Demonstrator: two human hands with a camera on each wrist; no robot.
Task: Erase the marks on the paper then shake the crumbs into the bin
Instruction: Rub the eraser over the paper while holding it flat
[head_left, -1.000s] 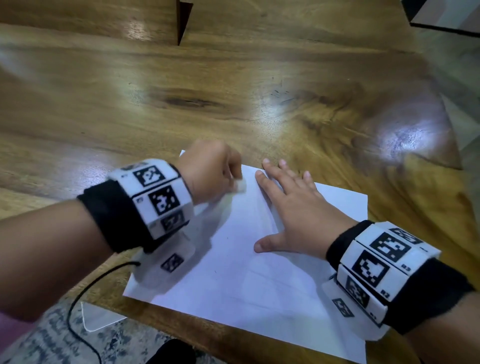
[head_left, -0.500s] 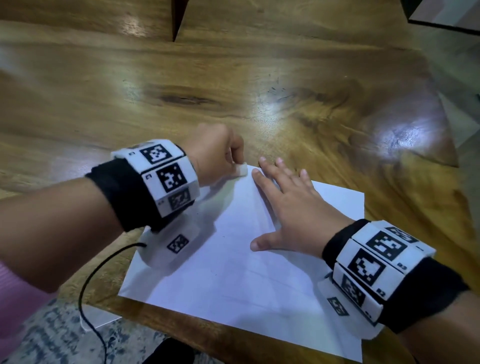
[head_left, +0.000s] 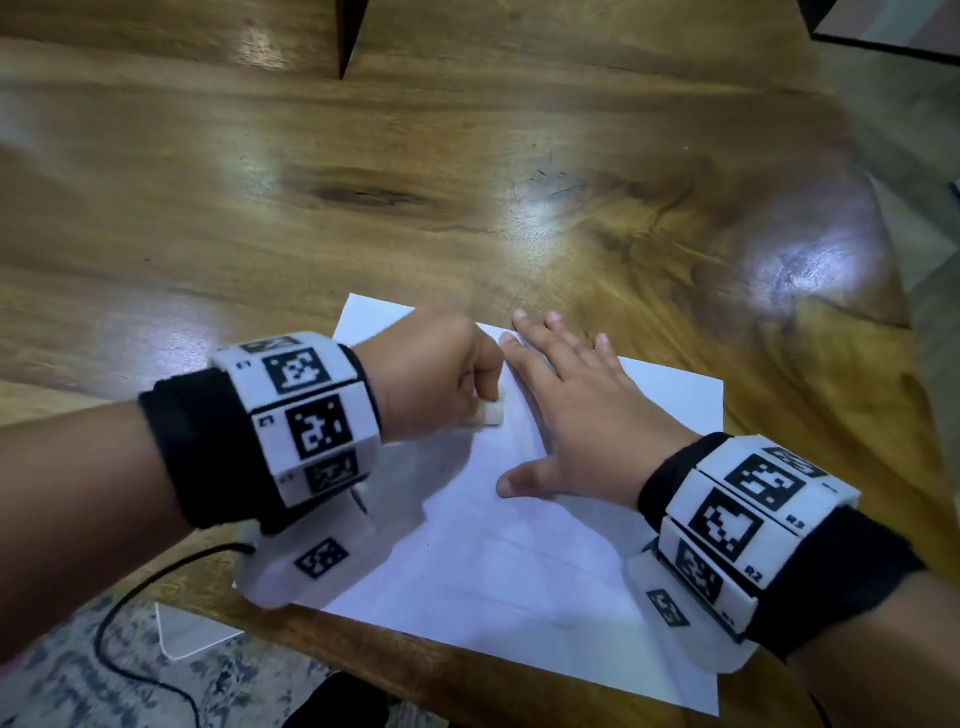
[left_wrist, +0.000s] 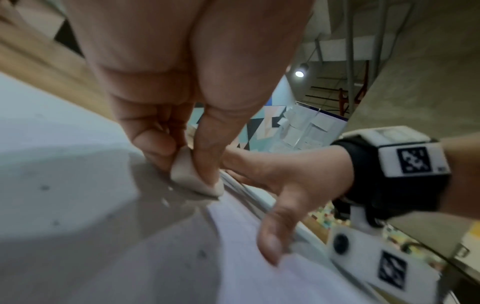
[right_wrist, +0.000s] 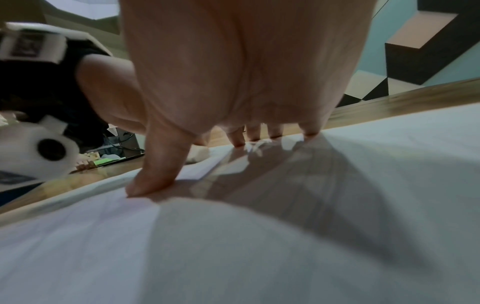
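A white sheet of paper (head_left: 519, 561) lies on the wooden table (head_left: 415, 208), near its front edge. My left hand (head_left: 441, 379) pinches a small white eraser (head_left: 493, 415) between thumb and fingers and presses it onto the paper's upper left part. In the left wrist view the eraser (left_wrist: 192, 176) touches the sheet (left_wrist: 78, 205), with a few small crumbs beside it. My right hand (head_left: 576, 415) lies flat on the paper, fingers spread and straight, just right of the eraser. In the right wrist view its thumb and fingertips (right_wrist: 239, 142) press the sheet (right_wrist: 259, 246). No bin is in view.
A black cable (head_left: 135, 597) hangs from the left wristband over a patterned floor (head_left: 78, 686). A small clear sheet (head_left: 192, 629) shows below the table edge at lower left. A dark gap (head_left: 348, 36) splits the table's far part.
My left hand with the eraser moved away along the paper's top edge, then came back toward me by the right hand's fingers. The right hand stayed flat on the sheet.
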